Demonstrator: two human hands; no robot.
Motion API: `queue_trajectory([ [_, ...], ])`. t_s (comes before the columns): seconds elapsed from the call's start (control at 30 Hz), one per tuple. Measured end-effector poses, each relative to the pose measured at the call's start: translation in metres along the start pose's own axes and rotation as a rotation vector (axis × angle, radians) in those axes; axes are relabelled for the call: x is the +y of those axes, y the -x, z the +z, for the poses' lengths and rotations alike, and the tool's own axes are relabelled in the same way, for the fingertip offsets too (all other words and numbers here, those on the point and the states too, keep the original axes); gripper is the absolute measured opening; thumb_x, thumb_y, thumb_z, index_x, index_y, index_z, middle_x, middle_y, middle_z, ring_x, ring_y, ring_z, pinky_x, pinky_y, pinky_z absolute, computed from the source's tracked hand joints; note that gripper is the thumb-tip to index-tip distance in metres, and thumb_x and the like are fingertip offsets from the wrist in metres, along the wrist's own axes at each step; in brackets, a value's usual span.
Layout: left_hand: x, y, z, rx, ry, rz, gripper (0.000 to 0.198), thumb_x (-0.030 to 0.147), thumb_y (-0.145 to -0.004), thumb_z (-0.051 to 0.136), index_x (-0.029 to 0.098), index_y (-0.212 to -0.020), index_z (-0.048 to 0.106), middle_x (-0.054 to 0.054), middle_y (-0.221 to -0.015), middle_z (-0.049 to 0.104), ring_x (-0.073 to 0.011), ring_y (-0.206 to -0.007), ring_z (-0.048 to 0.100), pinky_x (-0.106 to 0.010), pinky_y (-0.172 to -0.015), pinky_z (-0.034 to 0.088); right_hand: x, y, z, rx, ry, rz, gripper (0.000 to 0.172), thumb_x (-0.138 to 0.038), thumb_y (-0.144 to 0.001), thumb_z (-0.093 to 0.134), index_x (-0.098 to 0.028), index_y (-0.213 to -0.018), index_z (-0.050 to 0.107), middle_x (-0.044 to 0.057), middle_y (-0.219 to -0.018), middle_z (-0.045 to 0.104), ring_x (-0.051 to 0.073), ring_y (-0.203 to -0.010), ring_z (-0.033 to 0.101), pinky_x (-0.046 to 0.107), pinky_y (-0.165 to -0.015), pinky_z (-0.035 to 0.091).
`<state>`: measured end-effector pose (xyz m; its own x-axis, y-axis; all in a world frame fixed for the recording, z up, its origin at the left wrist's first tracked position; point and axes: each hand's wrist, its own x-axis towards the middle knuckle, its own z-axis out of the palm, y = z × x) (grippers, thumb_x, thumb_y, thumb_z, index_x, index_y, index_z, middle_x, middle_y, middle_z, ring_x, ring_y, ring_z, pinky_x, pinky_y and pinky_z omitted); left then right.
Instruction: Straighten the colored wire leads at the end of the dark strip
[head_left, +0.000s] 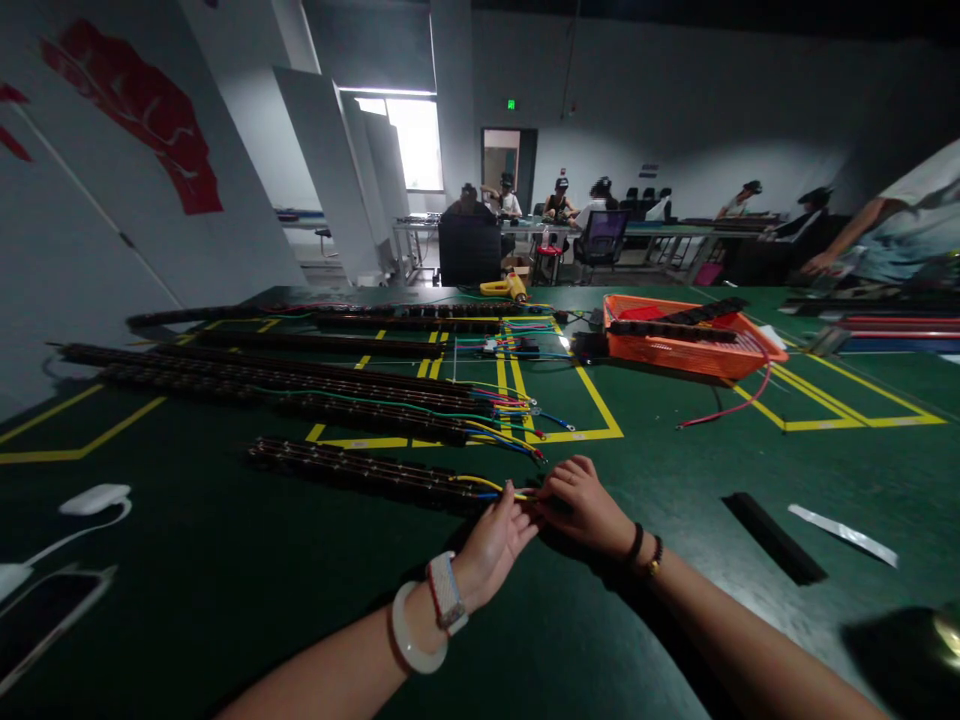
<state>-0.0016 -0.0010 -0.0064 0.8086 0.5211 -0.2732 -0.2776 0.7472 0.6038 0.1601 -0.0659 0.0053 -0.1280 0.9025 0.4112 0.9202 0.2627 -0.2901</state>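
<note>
My left hand (493, 540) and my right hand (581, 505) meet at the near end of a long black cable chain (360, 470) lying on the green table (225, 590). Both hands have their fingers pinched together on the coloured wires (495, 487), yellow and blue among them, that stick out of the chain's end. The left wrist wears a pale bangle and a watch. The right wrist wears dark bead bracelets.
Several more black cable chains (262, 375) with coloured wires lie further back inside yellow floor-tape lines. An orange basket (690, 345) sits at the back right beside a red wire (739, 400). A phone (45, 610) and white charger (94, 498) lie left. Other people work behind.
</note>
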Motion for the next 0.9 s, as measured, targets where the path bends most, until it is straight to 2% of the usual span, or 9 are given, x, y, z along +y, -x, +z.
queue_trajectory([
  [0.2,0.0,0.0,0.0,0.004,-0.009,0.012,0.031,0.039,-0.087,0.051,0.013,-0.102,0.057,-0.017,-0.117,0.059,-0.023,-0.115,0.054,-0.041,-0.105,0.034,-0.001,0.001,0.001,0.07,-0.137,0.097,0.015,-0.033,-0.089,0.054,-0.021,-0.085,0.061,0.002,-0.079,0.063,0.018,-0.079,0.055,0.036,-0.084,0.034],
  [0.4,-0.002,0.001,0.001,0.076,-0.076,0.038,0.024,0.036,-0.086,0.052,0.013,-0.091,0.057,-0.012,-0.089,0.067,-0.0226,-0.096,0.063,-0.042,-0.098,0.041,0.012,-0.002,0.008,0.176,-0.17,0.204,0.018,-0.039,-0.088,0.057,-0.023,-0.087,0.065,0.002,-0.082,0.066,0.018,-0.081,0.059,0.033,-0.078,0.039],
  [0.57,-0.002,0.003,0.003,0.059,-0.164,0.028,0.029,0.04,-0.089,0.046,0.014,-0.091,0.057,-0.012,-0.09,0.068,-0.0212,-0.09,0.064,-0.04,-0.092,0.044,0.025,-0.007,0.015,0.215,-0.093,0.195,0.012,-0.034,-0.086,0.061,-0.024,-0.087,0.068,0.001,-0.081,0.067,0.018,-0.078,0.058,0.032,-0.076,0.039],
  [0.7,0.0,0.004,0.004,0.06,-0.184,0.024,0.026,0.039,-0.089,0.046,0.014,-0.088,0.057,-0.01,-0.086,0.068,-0.0205,-0.087,0.064,-0.04,-0.09,0.044,0.028,-0.01,0.019,0.166,0.005,0.182,0.009,-0.03,-0.085,0.062,-0.026,-0.087,0.069,0.001,-0.081,0.067,0.018,-0.08,0.056,0.033,-0.076,0.037],
  [0.8,-0.001,0.003,0.003,0.046,-0.167,0.032,0.025,0.038,-0.088,0.048,0.014,-0.087,0.057,-0.01,-0.085,0.068,-0.0209,-0.087,0.065,-0.041,-0.091,0.044,0.026,-0.007,0.017,0.146,-0.021,0.168,0.012,-0.032,-0.088,0.058,-0.027,-0.093,0.069,0.002,-0.087,0.066,0.019,-0.083,0.055,0.033,-0.078,0.037],
  [0.9,-0.002,0.002,0.002,0.043,-0.144,0.03,0.027,0.039,-0.088,0.048,0.013,-0.089,0.057,-0.011,-0.087,0.068,-0.0208,-0.087,0.065,-0.041,-0.092,0.043,0.021,-0.001,0.006,0.194,-0.088,0.143,0.021,-0.036,-0.092,0.05,-0.024,-0.1,0.065,0.005,-0.094,0.063,0.02,-0.089,0.053,0.035,-0.081,0.037],
])
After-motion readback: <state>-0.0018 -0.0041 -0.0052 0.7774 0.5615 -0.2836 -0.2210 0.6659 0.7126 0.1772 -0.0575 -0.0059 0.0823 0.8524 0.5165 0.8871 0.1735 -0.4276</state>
